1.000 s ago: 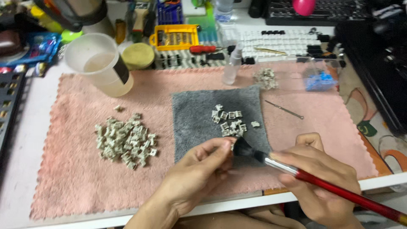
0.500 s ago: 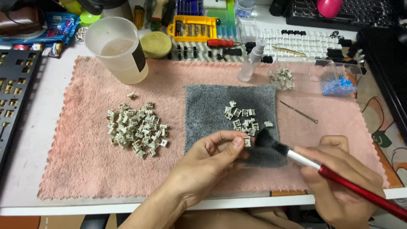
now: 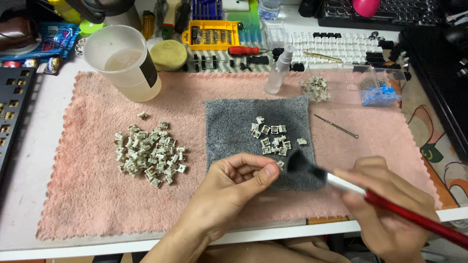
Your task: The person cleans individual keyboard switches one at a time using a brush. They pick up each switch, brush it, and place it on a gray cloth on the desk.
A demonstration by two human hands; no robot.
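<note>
My left hand [image 3: 234, 182] pinches one small switch part [image 3: 280, 164] over the grey cloth [image 3: 234, 126], right hand [image 3: 390, 209] gripping the brush [image 3: 341, 182] against it; a dozen lie brushed [image 3: 272, 137], the larger pile [image 3: 148, 153] apparently remains.

Single head-worn view, looking steeply down and forward over the bench [image 3: 44, 146] from its near edge. The grey cloth [image 3: 234, 126] lies at centre, close below the lens; both hands enter from the bottom, nearest the camera. Beyond the cloth, the far clutter fills the top edge.
</note>
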